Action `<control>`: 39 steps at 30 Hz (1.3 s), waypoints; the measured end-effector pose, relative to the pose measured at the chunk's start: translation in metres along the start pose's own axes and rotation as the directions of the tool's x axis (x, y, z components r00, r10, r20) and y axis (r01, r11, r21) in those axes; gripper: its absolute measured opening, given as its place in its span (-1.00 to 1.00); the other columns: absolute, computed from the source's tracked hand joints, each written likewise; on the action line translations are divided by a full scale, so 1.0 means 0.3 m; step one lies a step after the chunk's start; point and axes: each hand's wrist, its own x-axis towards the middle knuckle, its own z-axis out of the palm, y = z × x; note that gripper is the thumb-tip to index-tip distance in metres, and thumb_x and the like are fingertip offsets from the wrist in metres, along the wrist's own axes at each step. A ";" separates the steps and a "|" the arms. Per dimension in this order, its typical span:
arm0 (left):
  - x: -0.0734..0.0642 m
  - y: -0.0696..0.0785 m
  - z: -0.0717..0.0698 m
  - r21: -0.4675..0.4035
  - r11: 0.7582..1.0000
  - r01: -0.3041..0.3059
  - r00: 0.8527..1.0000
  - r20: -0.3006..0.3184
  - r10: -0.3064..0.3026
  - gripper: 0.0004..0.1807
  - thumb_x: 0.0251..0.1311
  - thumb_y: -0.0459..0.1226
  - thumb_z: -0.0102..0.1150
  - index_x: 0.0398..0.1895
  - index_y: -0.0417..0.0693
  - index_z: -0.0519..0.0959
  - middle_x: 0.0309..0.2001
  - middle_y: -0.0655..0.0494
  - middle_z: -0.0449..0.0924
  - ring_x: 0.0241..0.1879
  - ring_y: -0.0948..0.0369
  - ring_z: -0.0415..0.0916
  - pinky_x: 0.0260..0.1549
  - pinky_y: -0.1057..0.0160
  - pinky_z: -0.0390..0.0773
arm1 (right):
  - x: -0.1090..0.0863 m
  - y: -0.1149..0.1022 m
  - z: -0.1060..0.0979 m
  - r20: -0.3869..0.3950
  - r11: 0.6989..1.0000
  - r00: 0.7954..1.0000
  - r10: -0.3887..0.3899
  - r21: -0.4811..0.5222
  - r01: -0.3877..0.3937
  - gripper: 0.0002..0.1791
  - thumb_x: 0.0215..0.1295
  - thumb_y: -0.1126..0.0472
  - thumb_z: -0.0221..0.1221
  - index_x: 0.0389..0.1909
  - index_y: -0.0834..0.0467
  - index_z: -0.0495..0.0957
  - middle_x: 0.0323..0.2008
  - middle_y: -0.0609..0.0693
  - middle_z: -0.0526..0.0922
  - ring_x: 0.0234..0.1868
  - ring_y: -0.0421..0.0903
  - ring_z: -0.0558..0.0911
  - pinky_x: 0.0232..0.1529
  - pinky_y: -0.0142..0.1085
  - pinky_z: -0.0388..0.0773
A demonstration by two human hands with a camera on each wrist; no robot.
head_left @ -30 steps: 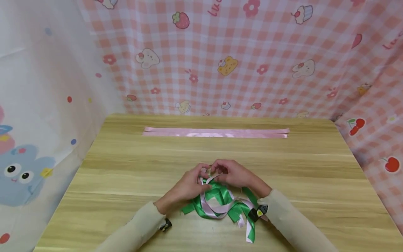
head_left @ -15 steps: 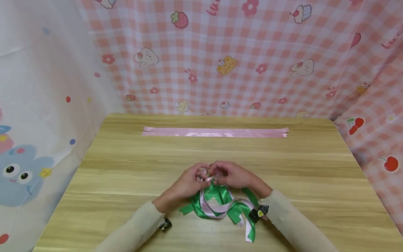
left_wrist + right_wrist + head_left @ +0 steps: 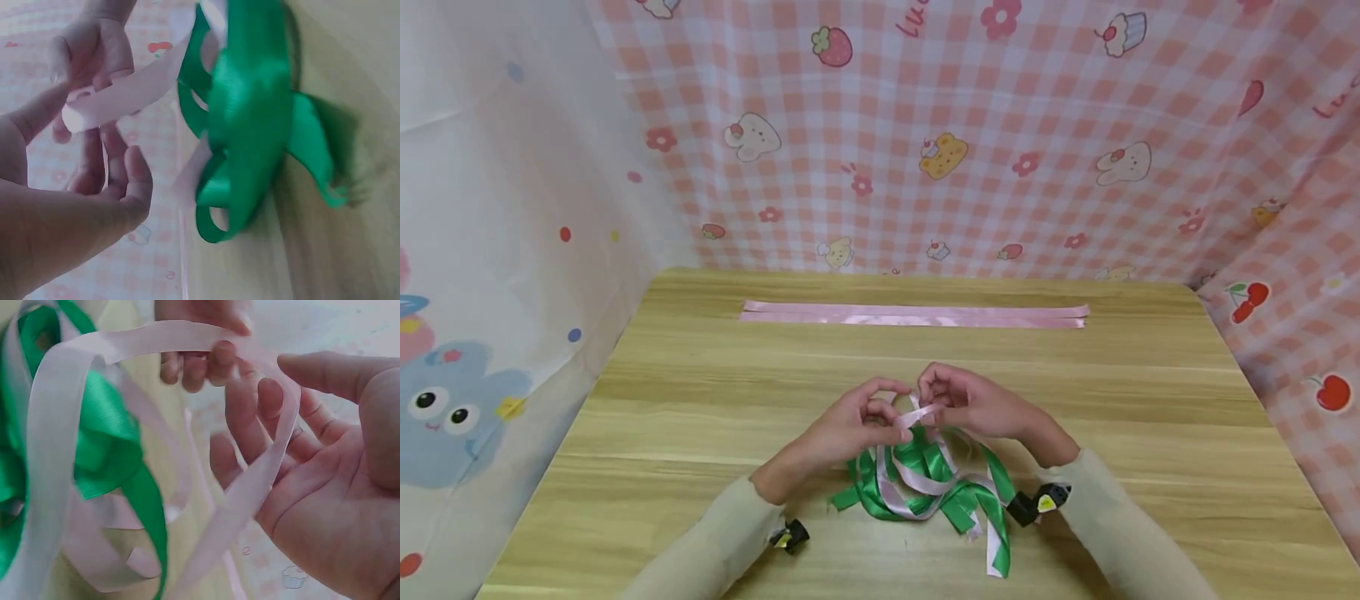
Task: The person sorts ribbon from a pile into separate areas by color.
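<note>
A satin bundle of green ribbon (image 3: 917, 454) and pale pink ribbon (image 3: 919, 416) lies on the table below both hands. My left hand (image 3: 859, 423) pinches a strand of the pink ribbon (image 3: 175, 336) between thumb and curled fingers, just above the bundle. At the right, my right hand (image 3: 981, 406) holds the same pink strand at its thumb and fingertips. Between the two hands a short length of it stretches out. In the right wrist view, the pink strand bends over the right fingers (image 3: 250, 419) and hangs down, while green loops (image 3: 106, 437) sit beyond it.
Two pink ribbon strips (image 3: 913, 316) lie side by side along the back of the wooden table (image 3: 700, 375). Several green and pink ribbon tails (image 3: 997, 546) spread toward the front right. A checked curtain (image 3: 880, 108) hangs behind the table.
My right hand has moved away from my left, to the right and slightly toward the back. A length of pink ribbon now shows between them. The back strips have not moved.
</note>
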 end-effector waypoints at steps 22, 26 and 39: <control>-0.086 0.199 -0.038 0.194 0.973 -0.121 0.988 0.116 0.100 -0.45 0.39 -0.29 0.15 0.39 0.19 0.30 -0.30 0.01 0.72 -0.56 0.27 0.39 -0.56 0.37 0.36 | -0.105 -0.135 -0.038 -0.093 0.991 0.987 -0.132 -0.036 0.130 -0.81 0.35 0.51 0.10 -0.14 0.20 0.39 -0.55 0.03 0.40 -0.57 -0.06 0.33 -0.59 -0.27 0.31; -0.118 0.248 -0.083 0.108 0.976 -0.190 0.977 0.115 0.178 -0.45 0.39 -0.37 0.11 0.40 0.07 0.29 -0.35 -0.12 0.67 -0.59 0.27 0.30 -0.58 0.35 0.24 | -0.134 -0.158 -0.059 -0.129 0.977 0.969 -0.213 -0.020 0.212 -0.79 0.35 0.55 0.04 -0.13 0.22 0.38 -0.56 0.06 0.38 -0.56 -0.02 0.36 -0.59 -0.24 0.38; -0.233 0.269 -0.292 0.182 0.938 -0.294 0.955 0.096 0.281 -0.48 0.42 -0.47 -0.01 0.42 -0.19 0.25 -0.29 0.02 0.69 -0.56 0.20 0.34 -0.62 0.30 0.33 | -0.229 -0.222 -0.113 -0.204 0.950 0.928 -0.311 -0.051 0.307 -0.79 0.39 0.60 -0.08 -0.08 0.31 0.35 -0.44 0.01 0.48 -0.43 -0.14 0.46 -0.53 -0.27 0.34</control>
